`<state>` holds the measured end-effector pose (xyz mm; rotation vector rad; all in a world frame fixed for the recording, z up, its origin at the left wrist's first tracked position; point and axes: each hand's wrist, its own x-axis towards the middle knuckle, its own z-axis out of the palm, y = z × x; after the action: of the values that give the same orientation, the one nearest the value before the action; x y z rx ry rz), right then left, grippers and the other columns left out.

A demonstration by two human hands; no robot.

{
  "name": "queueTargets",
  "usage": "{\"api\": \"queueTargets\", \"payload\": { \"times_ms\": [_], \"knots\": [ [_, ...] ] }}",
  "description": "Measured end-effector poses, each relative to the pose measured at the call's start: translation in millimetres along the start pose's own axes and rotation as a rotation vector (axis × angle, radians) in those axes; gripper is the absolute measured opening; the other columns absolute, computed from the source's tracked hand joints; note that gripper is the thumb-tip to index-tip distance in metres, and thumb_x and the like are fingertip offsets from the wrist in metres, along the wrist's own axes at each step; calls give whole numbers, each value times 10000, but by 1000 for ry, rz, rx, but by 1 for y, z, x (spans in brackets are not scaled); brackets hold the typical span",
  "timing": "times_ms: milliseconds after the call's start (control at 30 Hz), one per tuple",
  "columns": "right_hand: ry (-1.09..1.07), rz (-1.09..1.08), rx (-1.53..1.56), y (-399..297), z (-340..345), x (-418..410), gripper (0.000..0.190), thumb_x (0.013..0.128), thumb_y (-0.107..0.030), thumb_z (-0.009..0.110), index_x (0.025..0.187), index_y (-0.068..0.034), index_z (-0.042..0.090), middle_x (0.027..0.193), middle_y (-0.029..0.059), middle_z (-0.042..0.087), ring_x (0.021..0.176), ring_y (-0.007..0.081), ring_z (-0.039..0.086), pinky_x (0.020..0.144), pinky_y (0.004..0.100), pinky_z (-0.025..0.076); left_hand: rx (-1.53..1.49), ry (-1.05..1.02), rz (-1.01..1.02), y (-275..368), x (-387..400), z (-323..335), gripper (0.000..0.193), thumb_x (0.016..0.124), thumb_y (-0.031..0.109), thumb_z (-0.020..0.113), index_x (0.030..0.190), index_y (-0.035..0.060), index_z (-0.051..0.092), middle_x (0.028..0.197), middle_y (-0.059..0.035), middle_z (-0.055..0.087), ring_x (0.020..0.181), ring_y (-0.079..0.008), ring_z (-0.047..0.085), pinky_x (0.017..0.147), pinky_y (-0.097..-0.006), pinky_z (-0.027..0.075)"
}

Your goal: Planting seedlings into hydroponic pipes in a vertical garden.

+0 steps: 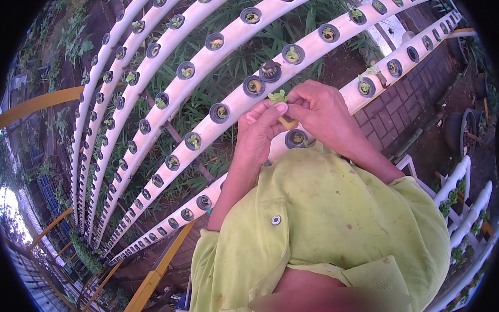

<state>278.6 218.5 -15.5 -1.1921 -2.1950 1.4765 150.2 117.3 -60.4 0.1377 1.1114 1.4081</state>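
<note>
In front of my chest, both hands meet over a small leafy seedling [277, 97] with a yellow sponge plug [288, 123] below it. My left hand [260, 124] pinches it between thumb and fingers. The fingertips of my right hand [320, 108] close in at the same spot, gripping the seedling's plug from the other side; fingers partly hide the plug. Just beyond, a dark net pot [270, 71] rests on a white growing pipe [235, 94], beside a pot [254, 86] with a pale sponge set in its hole. Below the hands, a pot with a seedling [296, 138] sits in the nearest pipe.
Several white pipes with rows of potted seedlings curve across the view. A loose seedling [372, 68] lies on the nearest pipe at right. Yellow metal supports [154, 275] stand at lower left. Brick paving [390, 105] runs along the right, with large dark planters [463, 132] beyond.
</note>
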Motion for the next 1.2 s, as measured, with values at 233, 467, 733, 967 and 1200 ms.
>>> {"api": "queueTargets", "payload": {
  "times_ms": [233, 467, 733, 967, 1200],
  "knots": [
    [-94, -2, 60, 8, -2, 2, 129, 801, -62, 655, 858, 52, 639, 776, 75, 623, 679, 117, 589, 621, 262, 466, -18, 36, -22, -2, -2, -1, 171, 901, 167, 609, 939, 2, 636, 884, -88, 671, 791, -177, 673, 747, -328, 565],
    [-162, 97, 194, 10, -5, 6, 109, 812, -40, 629, 842, 64, 636, 743, 64, 646, 677, 74, 575, 620, 244, 464, 22, 51, -6, 1, -6, 2, 171, 909, 169, 605, 939, 6, 648, 870, -84, 676, 780, -172, 674, 737, -320, 565],
    [-11, -81, 9, 7, 6, 1, 145, 798, -113, 623, 779, 30, 637, 673, 160, 621, 600, 253, 616, 576, 362, 463, 24, 84, 19, -3, -4, -3, 154, 886, 136, 630, 920, -12, 657, 873, -92, 681, 768, -157, 672, 720, -295, 570],
    [-96, 55, 70, 10, 4, 6, 145, 792, -101, 627, 808, 43, 638, 693, 154, 621, 572, 212, 594, 566, 350, 460, 2, 113, -1, 0, -7, 0, 153, 875, 115, 630, 937, -23, 660, 875, -101, 683, 781, -180, 681, 741, -307, 574],
    [-153, 100, 179, 12, 0, 4, 118, 797, -52, 668, 827, 60, 643, 728, 54, 627, 672, 84, 579, 601, 257, 454, 27, 123, 16, -2, -8, -2, 159, 862, 97, 660, 952, -33, 666, 879, -105, 682, 791, -174, 680, 747, -308, 574]
  ]
}}
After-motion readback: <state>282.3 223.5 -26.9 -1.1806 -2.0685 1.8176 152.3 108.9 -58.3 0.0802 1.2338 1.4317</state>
